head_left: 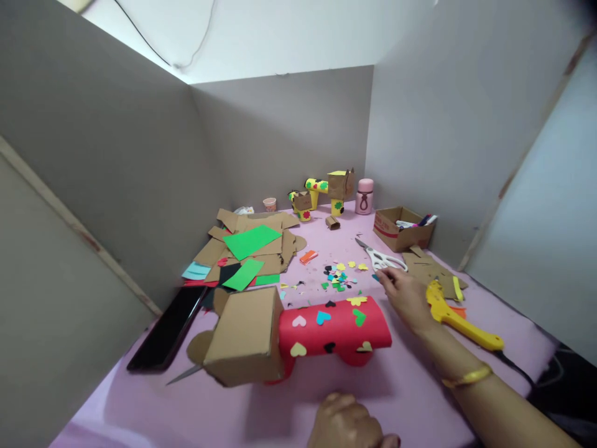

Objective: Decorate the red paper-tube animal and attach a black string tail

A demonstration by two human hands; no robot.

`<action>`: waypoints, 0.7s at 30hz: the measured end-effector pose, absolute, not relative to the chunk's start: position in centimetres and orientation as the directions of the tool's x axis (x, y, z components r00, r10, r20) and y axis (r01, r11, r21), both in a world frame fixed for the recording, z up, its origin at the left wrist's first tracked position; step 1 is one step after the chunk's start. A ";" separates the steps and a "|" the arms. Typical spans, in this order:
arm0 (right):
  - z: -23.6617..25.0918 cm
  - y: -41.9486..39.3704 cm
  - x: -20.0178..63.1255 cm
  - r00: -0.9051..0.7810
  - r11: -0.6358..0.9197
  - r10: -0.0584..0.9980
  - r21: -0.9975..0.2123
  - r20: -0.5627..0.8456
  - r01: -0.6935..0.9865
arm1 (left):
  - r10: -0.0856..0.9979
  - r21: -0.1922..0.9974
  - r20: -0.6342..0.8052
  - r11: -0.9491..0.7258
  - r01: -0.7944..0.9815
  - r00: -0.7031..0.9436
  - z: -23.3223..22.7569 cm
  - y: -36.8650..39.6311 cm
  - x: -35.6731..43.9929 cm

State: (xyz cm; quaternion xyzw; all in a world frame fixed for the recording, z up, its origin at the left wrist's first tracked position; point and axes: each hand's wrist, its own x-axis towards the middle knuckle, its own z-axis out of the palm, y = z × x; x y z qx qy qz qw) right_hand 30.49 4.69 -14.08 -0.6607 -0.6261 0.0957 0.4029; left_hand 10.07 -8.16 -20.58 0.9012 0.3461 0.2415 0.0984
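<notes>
Red tube (341, 331) lies beyond left hand (347, 424); left of right hand (402, 297).

The figure (305, 337) is stood near on the counter (224, 414), its plain brown box (242, 336) to the left, its red tube (338, 334) to the right, raised on red supports (358, 358). The tube is dotted with multicoloured hearts (323, 318) and a yellow flower (357, 301). A blue scrap (375, 277) is seen farther off.

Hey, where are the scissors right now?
In the head view, the scissors lie right of centre on the pink table, just beyond the right hand and in front of the open box.
</notes>
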 end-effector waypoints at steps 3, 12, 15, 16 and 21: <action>-13.9 0.1 31.2 0.209 0.152 0.924 -0.810 0.320 0.567 | 0.701 0.357 0.425 -0.711 0.606 0.572 -18.3 -8.5 10.2; -16.3 -10.8 26.9 -0.052 0.243 0.970 -0.914 0.239 0.324 | 0.907 0.792 0.307 -0.411 0.452 0.288 -15.1 -9.7 9.7; -16.2 -11.0 26.1 -0.092 0.331 0.943 -0.879 0.319 0.344 | 0.888 0.776 0.307 -0.442 0.450 0.342 -15.6 -9.7 9.9; -16.2 -10.9 26.0 -0.100 0.351 0.936 -0.869 0.338 0.350 | 0.882 0.760 0.307 -0.453 0.466 0.357 -15.6 -9.7 10.0; -16.5 -10.6 26.4 -0.081 0.373 0.926 -0.856 0.369 0.359 | 0.881 0.678 0.283 -0.463 0.571 0.378 -15.1 -9.0 10.5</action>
